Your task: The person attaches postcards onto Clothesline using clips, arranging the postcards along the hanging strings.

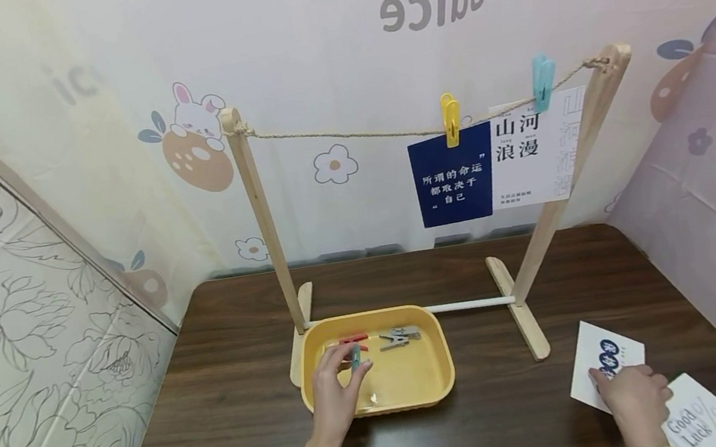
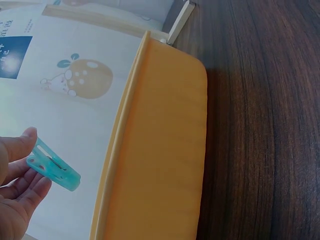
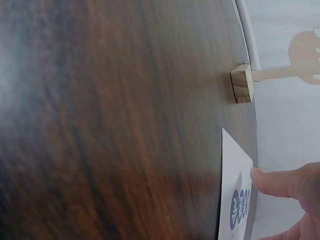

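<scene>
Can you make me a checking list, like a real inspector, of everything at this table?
Surface: dark wood-look table.
Job's things: wooden rack with a string; navy card under a yellow clip, white card under a blue clip; yellow tray holding red and grey clips; circle-print card and "Good Luck" card at the right.
Clutter: nothing seen.
Left hand: pinches a teal clip over the tray.
Right hand: thumb touches the circle-print card; whether it grips is unclear.
Cables: nothing seen.
Surroundings: cloth backdrop with rabbit and fruit pictures; flower-drawn panel at the left.
</scene>
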### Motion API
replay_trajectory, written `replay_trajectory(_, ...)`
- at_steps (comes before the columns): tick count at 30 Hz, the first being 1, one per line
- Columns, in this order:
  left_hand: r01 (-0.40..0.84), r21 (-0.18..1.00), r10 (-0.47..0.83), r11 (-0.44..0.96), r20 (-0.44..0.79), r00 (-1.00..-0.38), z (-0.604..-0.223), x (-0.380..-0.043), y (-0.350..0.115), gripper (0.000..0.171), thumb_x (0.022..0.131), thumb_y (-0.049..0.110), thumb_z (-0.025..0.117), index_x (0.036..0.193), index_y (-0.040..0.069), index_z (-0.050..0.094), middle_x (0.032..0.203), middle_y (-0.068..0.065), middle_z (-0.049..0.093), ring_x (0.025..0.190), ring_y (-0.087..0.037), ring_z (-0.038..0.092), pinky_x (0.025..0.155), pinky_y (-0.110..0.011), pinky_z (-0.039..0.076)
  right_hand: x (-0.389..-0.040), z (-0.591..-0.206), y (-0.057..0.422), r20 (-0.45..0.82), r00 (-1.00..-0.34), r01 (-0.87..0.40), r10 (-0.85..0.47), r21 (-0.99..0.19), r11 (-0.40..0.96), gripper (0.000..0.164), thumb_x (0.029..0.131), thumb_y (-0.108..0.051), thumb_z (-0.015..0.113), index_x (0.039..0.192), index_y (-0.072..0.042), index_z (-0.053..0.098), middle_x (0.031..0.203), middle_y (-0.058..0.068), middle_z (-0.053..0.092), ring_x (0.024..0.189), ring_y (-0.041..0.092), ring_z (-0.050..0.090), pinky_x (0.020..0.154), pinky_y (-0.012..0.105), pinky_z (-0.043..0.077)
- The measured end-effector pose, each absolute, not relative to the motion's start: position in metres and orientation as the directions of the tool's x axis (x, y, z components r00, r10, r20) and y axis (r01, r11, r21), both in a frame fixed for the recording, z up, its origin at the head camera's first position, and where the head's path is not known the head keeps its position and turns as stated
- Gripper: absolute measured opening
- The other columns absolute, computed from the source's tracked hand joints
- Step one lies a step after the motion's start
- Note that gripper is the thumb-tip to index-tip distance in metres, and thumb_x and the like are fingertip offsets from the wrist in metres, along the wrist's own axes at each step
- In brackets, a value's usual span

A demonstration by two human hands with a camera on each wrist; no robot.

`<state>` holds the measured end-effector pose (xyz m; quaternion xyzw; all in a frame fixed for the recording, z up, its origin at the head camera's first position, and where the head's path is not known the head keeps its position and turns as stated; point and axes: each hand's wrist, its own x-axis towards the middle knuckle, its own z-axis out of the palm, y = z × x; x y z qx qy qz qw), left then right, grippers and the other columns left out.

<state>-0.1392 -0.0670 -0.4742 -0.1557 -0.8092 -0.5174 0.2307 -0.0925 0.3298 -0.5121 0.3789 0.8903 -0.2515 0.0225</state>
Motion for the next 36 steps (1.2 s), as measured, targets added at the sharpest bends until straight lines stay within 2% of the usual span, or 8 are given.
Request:
replay_trajectory(7,0.492,0.769,0.008,0.408,0.536,-0.844,-0.473,-0.138,-0.067,0.022,0.071,0.004,0.072,0.092,0.008,0.064,0.087,-0.006,0.060,0.079,-0.018,0.058,0.066,-0.032,0.051,-0.099,-0.514,0.333,-0.295,-0.664,0.738,0.687,-0.407,0.539,0.085,0.081,-0.033,0.057,0.111,0.034,0.014,0.104,0.050,0.018,0.103,0.061,0.020,0.082,0.067,0.028)
replay_trajectory(11,0.481,0.777,-0.003,0.406,0.527,-0.850,-0.473,-0.137,-0.067,0.023,0.071,0.002,0.072,0.092,0.008,0.064,0.087,-0.004,0.059,0.080,-0.017,0.057,0.066,-0.033,0.051,-0.102,-0.514,0.336,-0.325,-0.649,0.755,0.688,-0.385,0.530,0.090,0.078,-0.035,0.061,0.110,0.034,0.013,0.105,0.050,0.017,0.103,0.062,0.019,0.082,0.066,0.030)
replay_trajectory(18,0.496,0.771,-0.006,0.399,0.543,-0.840,-0.474,-0.137,-0.067,0.025,0.070,-0.001,0.072,0.092,0.008,0.064,0.087,-0.008,0.060,0.079,-0.017,0.057,0.066,-0.032,0.051,-0.103,-0.511,0.341,-0.363,-0.633,0.770,0.683,-0.381,0.512,0.098,0.074,-0.039,0.066,0.112,0.034,0.012,0.108,0.052,0.014,0.106,0.062,0.017,0.082,0.065,0.030)
replay_trajectory(23,0.501,0.765,-0.003,0.404,0.549,-0.836,-0.474,-0.137,-0.068,0.025,0.070,0.001,0.072,0.092,0.009,0.064,0.086,-0.003,0.059,0.079,-0.016,0.058,0.066,-0.029,0.051,-0.103,-0.508,0.345,-0.398,-0.611,0.790,0.684,-0.356,0.498,0.108,0.071,-0.042,0.069,0.115,0.033,0.006,0.112,0.054,0.013,0.108,0.062,0.019,0.087,0.063,0.028)
replay_trajectory(27,0.504,0.762,0.000,0.407,0.552,-0.834,-0.475,-0.136,-0.068,0.023,0.071,0.004,0.072,0.093,0.008,0.064,0.085,-0.004,0.059,0.078,-0.016,0.058,0.066,-0.027,0.051,-0.102,-0.509,0.349,-0.408,-0.600,0.799,0.688,-0.340,0.496,0.110,0.066,-0.046,0.071,0.112,0.033,0.011,0.104,0.049,0.024,0.099,0.057,0.029,0.084,0.060,0.032)
replay_trajectory(30,0.506,0.762,0.001,0.404,0.552,-0.834,-0.475,-0.136,-0.068,0.023,0.072,0.006,0.072,0.094,0.008,0.065,0.085,-0.004,0.059,0.078,-0.017,0.058,0.066,-0.027,0.050,-0.101,-0.509,0.351,-0.386,-0.622,0.782,0.681,-0.346,0.518,0.107,0.063,-0.048,0.073,0.106,0.033,0.019,0.094,0.042,0.031,0.089,0.050,0.035,0.075,0.055,0.037)
replay_trajectory(36,0.483,0.776,0.002,0.405,0.527,-0.850,-0.475,-0.134,-0.068,0.024,0.073,0.008,0.071,0.095,0.008,0.065,0.086,-0.004,0.059,0.080,-0.016,0.057,0.067,-0.028,0.050,-0.095,-0.506,0.358,-0.344,-0.679,0.734,0.649,-0.352,0.581,0.086,0.060,-0.049,0.074,0.090,0.025,0.041,0.081,0.032,0.041,0.076,0.043,0.043,0.062,0.045,0.039)
